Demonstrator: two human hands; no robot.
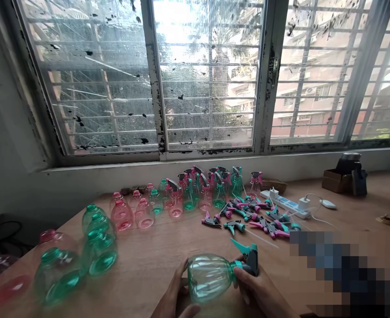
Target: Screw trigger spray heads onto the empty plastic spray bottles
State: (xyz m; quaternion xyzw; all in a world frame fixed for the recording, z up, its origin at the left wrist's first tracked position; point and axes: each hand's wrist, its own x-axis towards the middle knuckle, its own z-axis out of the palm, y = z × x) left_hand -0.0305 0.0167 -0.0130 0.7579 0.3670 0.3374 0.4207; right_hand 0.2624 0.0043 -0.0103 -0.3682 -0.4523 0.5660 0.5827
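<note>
**Green spray bottle (210,277) held sideways between left hand (173,292) and right hand (260,287)**

Around that bottle, sliding windows (211,88) fill twelve o'clock beyond a wooden tabletop (148,258). Open-necked pink and green bottles (101,254) range from nine to eleven; bottles with fitted sprayers (204,198) cluster at twelve. Loose trigger sprayers (253,216) heap at one, before a white power strip (289,206). The left hand cups the base, pointing to nine; the right grips beside the black-and-teal trigger head (253,260), at its teal collar (234,266).

Green bottle (210,276), teal-and-black spray head (253,259)
</note>
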